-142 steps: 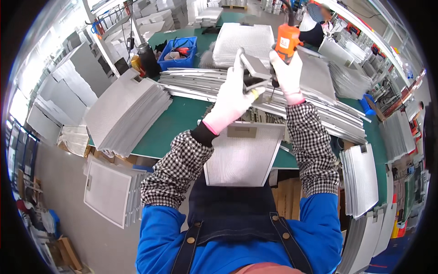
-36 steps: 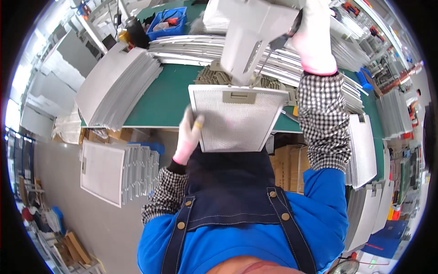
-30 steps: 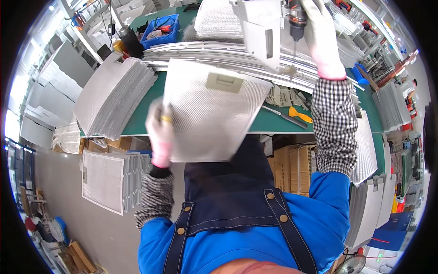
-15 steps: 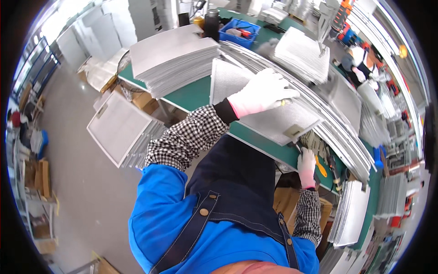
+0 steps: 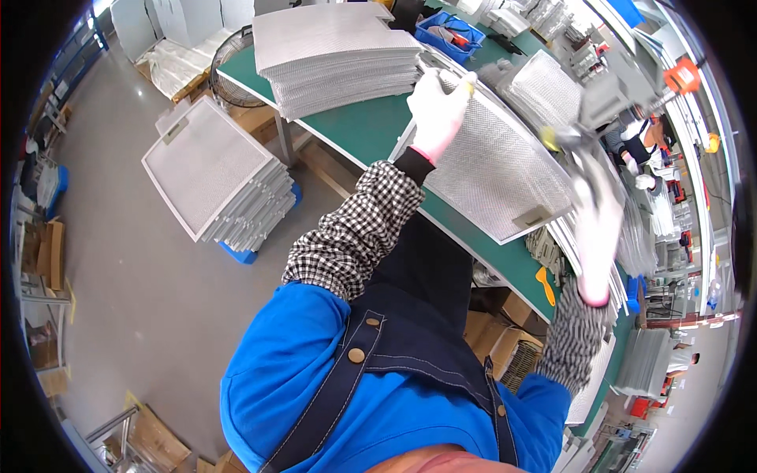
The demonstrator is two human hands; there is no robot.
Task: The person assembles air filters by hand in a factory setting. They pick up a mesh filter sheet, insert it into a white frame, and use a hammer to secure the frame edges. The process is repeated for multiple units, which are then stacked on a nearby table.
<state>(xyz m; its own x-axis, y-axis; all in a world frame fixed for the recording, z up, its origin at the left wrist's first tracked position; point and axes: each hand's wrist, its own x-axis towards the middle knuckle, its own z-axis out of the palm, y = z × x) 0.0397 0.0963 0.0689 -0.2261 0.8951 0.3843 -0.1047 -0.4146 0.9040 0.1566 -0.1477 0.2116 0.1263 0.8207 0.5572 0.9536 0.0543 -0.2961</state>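
Observation:
A framed grey mesh panel (image 5: 505, 162) lies tilted on the green worktable, with a small tan rectangular tab near its lower right corner. My white-gloved left hand (image 5: 438, 114) is closed at its far left corner; a bit of yellow shows at the fingertips. Raised beyond the panel's right end, my right hand (image 5: 597, 229) is smeared by motion. It grips a blurred hammer (image 5: 579, 140) with a yellow-tipped head. Below the panel's right corner lie several thin metal pieces (image 5: 546, 248) and an orange-yellow handled tool (image 5: 546, 285).
A tall stack of mesh sheets (image 5: 335, 75) stands on the table's far left. More framed panels (image 5: 209, 162) are stacked on a blue base on the floor. Beyond are a blue bin (image 5: 451, 35) and a floor fan (image 5: 234, 71). People work at the far right.
My right hand has risen from the table's near edge, lifting the hammer over the panel's right end. My left hand has moved from mid-panel to its far left corner. The view has shifted.

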